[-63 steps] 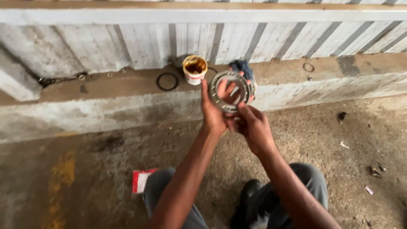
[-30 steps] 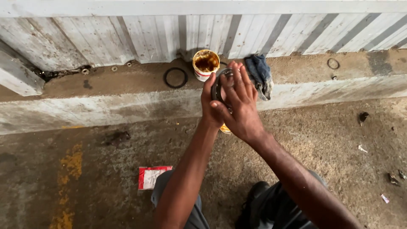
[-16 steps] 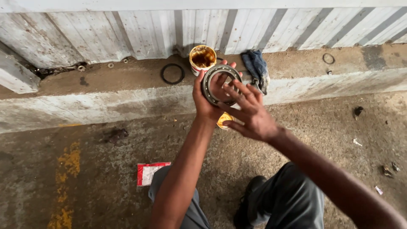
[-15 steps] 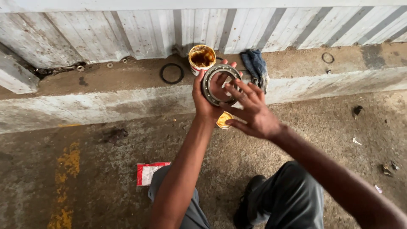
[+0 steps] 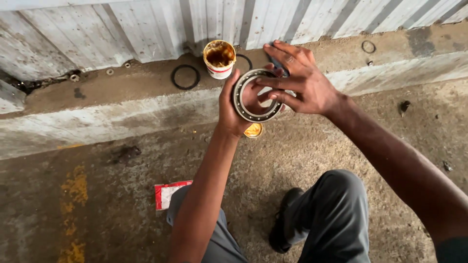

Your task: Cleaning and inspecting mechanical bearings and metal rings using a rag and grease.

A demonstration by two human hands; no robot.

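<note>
Head view shows the left hand (image 5: 233,104) gripping a steel ball bearing ring (image 5: 257,95) upright by its outer rim, above the concrete ledge (image 5: 122,104) near an open grease tub (image 5: 219,58). Right hand (image 5: 304,83) has its fingers (image 5: 270,82) spread, touching the ring's inside. The ring looks heavy, rigid and probably greasy-slick, best held by the rim. A dark cloth behind the right hand is mostly hidden.
</note>
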